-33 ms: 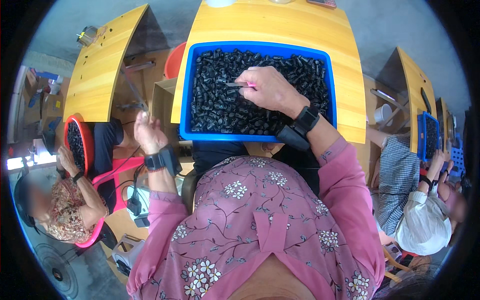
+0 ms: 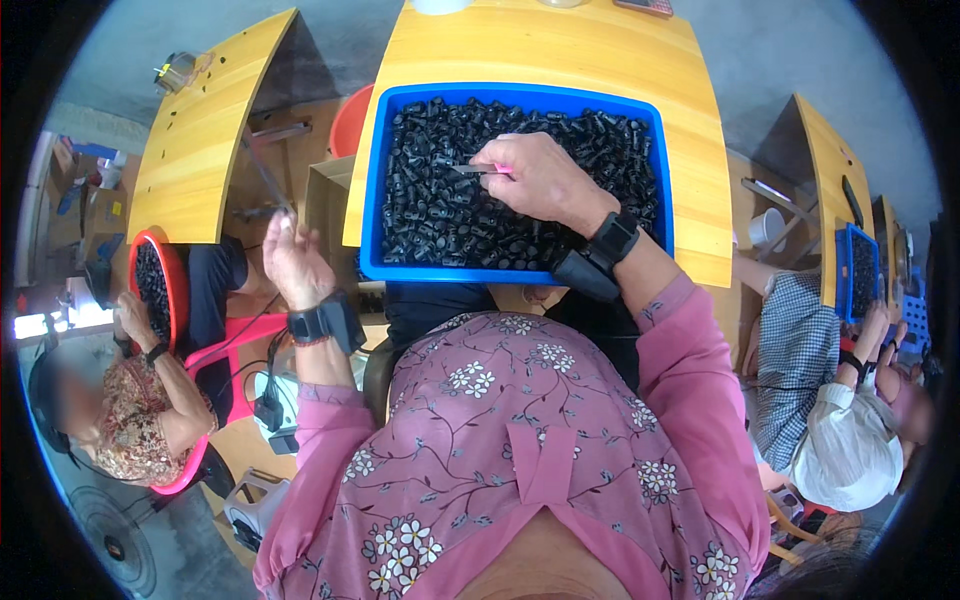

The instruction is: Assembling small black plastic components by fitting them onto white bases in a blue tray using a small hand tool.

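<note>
My right hand [image 2: 540, 178] is closed around a small knife with a bit of pink at its grip. The flat metal blade [image 2: 474, 169] points left from my fingers. It hovers over a blue tray [image 2: 664, 190] heaped with small black cylindrical plastic parts [image 2: 440, 215]. Left of the tray, my left hand [image 2: 297, 265] is raised, palm up. Its fingers are loosely bent and apart, with no object visible in them. Dark bands with small boxes are strapped on both wrists.
The tray rests on a yellow wooden table [image 2: 560, 45]. A cardboard box [image 2: 328, 200] and red basin [image 2: 350, 120] stand left of it. At left, a person works over a red tub [image 2: 177, 300] of black parts. People sit at right by another blue tray [image 2: 858, 270].
The fingers of my left hand have loosened from a pinch and the hand has shifted slightly up and left. My right hand and the knife have stayed in place.
</note>
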Tool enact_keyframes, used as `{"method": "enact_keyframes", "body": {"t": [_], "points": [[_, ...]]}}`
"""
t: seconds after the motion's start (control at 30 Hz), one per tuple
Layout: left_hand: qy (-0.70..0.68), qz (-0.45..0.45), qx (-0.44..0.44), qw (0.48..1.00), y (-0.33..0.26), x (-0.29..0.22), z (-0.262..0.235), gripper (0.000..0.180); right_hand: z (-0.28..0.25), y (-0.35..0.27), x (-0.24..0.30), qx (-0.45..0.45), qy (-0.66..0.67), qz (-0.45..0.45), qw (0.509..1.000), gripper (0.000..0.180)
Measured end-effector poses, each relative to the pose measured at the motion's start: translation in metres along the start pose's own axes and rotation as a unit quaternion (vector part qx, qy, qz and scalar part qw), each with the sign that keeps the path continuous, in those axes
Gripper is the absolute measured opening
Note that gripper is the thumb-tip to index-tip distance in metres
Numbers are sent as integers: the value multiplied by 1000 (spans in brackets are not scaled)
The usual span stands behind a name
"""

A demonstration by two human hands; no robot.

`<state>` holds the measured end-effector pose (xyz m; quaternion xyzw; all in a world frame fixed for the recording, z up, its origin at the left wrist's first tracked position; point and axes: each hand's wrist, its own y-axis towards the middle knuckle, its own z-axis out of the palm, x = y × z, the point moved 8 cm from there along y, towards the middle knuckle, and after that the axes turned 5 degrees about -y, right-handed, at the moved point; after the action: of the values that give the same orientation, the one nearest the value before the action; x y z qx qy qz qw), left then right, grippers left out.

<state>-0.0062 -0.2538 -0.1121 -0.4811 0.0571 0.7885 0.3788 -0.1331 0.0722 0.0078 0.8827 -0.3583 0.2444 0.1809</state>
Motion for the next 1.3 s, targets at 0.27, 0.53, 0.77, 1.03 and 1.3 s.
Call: {"method": "enact_keyframes", "body": {"t": [0.27, 0.53, 0.77, 1.03, 1.3], "points": [[27, -62, 327, 943, -98, -11, 167, 26, -29, -2, -8, -66, 297, 63, 951, 21], [108, -163, 388, 901, -120, 39, 205, 16, -37, -5, 12, -133, 248, -22, 959, 17], [64, -143, 385, 910, -118, 45, 208, 12, -40, -5, 6, -165, 253, -8, 953, 17], [14, -185, 380, 906, -120, 48, 209, 10, -42, -6, 3, -152, 266, 10, 952, 12], [-23, -209, 382, 900, -114, 57, 205, 9, -36, -3, 3, -166, 255, -14, 952, 14]]}}
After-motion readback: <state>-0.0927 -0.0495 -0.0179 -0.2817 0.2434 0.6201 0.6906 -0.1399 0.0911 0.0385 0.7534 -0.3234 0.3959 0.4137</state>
